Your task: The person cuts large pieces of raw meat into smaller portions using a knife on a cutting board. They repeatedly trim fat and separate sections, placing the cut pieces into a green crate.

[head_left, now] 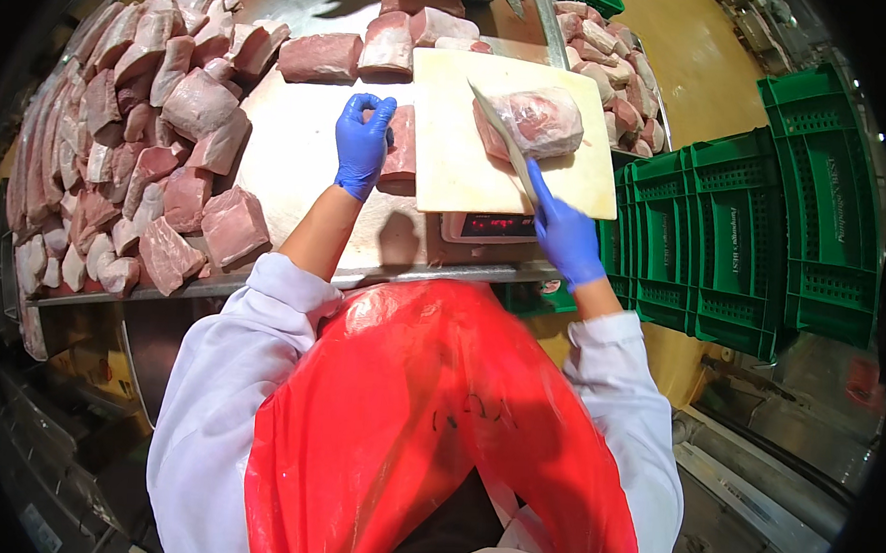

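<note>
My right hand (569, 233), in a blue glove, grips a long knife (502, 122) by the handle, its blade lying against a raw meat piece (541, 121) on a pale cutting board (446, 182). The board rests on a scale (481, 228) with a red display. My blue-gloved left hand (363, 142) is curled, apparently with nothing in it, left of the board and beside another meat piece (402, 149) that sits partly hidden on the white work surface (300, 139).
A large heap of meat pieces (186, 113) covers the left side; more pieces (319, 58) lie at the back and in a pile (604, 65) at back right. Stacked green crates (715, 251) stand on the right. The metal table edge (192, 293) runs before my red apron.
</note>
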Available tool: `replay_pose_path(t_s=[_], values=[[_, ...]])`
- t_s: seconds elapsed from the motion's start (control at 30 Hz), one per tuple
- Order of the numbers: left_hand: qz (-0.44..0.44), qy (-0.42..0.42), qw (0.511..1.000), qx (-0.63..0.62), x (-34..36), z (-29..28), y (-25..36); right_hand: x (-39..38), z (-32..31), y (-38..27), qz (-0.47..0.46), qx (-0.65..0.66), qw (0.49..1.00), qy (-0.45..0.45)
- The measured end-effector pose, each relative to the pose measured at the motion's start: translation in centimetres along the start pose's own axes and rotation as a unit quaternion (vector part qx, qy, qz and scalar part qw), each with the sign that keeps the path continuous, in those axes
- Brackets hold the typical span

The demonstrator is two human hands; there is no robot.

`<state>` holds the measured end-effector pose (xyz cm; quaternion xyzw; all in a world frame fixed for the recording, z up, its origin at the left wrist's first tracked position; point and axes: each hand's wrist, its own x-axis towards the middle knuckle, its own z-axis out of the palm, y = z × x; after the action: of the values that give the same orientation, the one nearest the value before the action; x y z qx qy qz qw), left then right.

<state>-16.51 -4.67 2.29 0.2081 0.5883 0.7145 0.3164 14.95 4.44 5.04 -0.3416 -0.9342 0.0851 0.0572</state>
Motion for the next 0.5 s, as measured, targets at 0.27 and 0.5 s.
replay_pose_path(t_s=[0.27,0.5], values=[[0.114,-0.066,0.964,0.231,-1.2,6.9,-2.3,-9.5,-6.5,3.1,-0.002,-0.013,0.996,-0.089],[0.121,-0.066,0.925,0.354,-2.3,10.4,-4.5,-5.5,-5.0,3.8,0.072,0.165,0.981,0.078]])
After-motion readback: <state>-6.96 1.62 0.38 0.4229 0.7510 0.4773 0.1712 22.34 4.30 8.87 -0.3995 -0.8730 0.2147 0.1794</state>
